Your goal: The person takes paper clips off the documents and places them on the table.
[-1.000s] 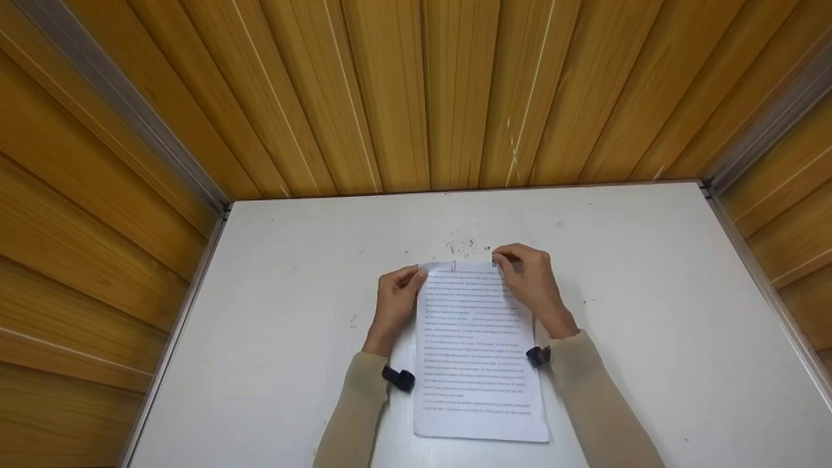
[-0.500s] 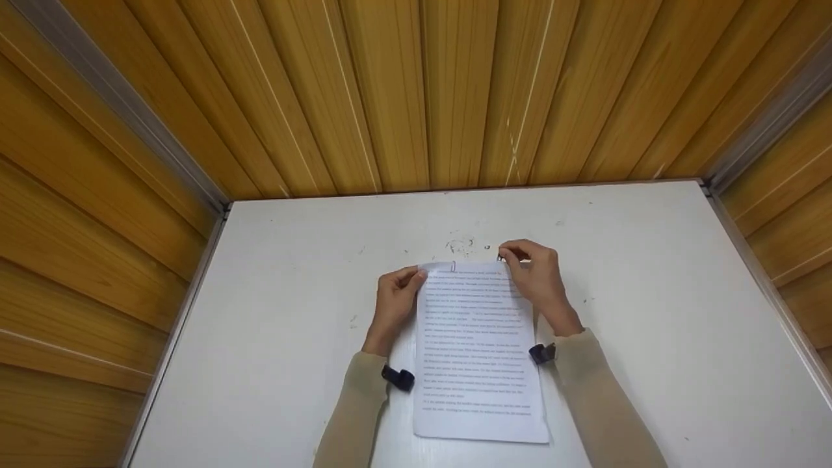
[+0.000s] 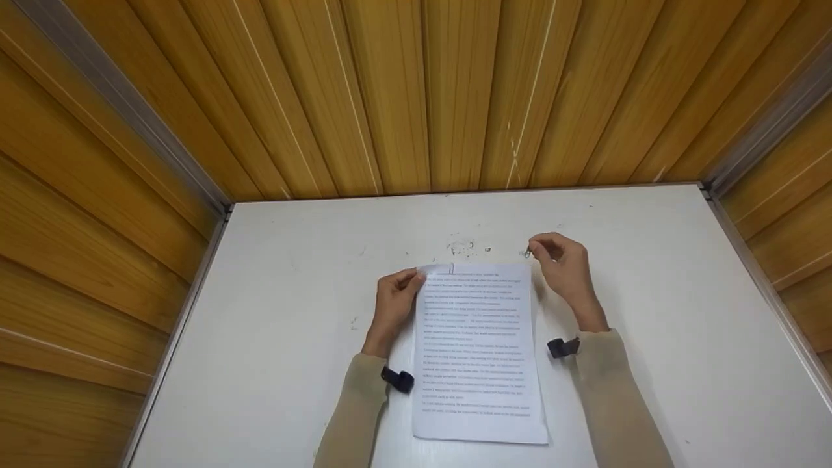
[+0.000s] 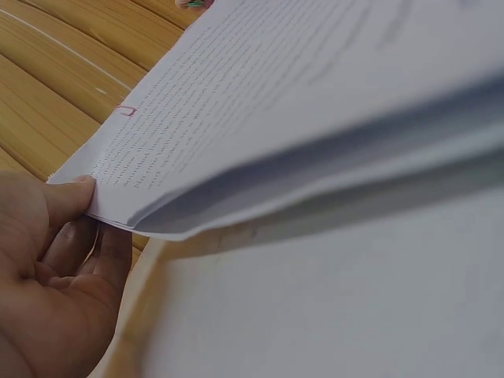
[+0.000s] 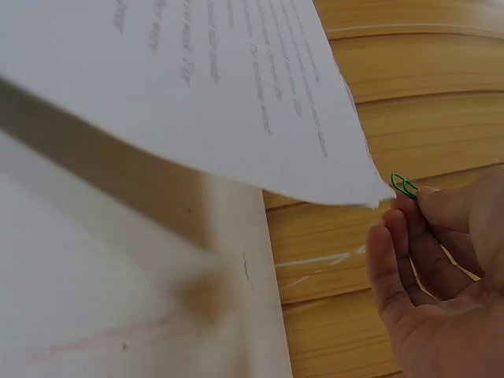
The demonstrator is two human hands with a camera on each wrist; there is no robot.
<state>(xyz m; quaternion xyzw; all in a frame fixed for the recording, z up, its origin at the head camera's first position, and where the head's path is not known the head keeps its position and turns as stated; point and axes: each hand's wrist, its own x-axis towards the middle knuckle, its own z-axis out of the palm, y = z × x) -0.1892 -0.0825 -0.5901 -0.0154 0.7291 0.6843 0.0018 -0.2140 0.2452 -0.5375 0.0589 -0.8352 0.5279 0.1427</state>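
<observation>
I see the right hand (image 3: 568,270) pinching a green wire paper clip (image 5: 405,187) just beyond the far-right corner of the white printed paper stack (image 3: 478,351), long axis near-to-far. The left hand (image 3: 395,299) pinches its far-left corner.

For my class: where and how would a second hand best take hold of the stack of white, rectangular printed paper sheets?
Pinch the stack of sheets by its upper right corner, coming from the right, probably. That thin corner points outward, free, and the edge beside it sits above the white tabletop, leaving room underneath. The left hand pinches the upper left corner.
</observation>
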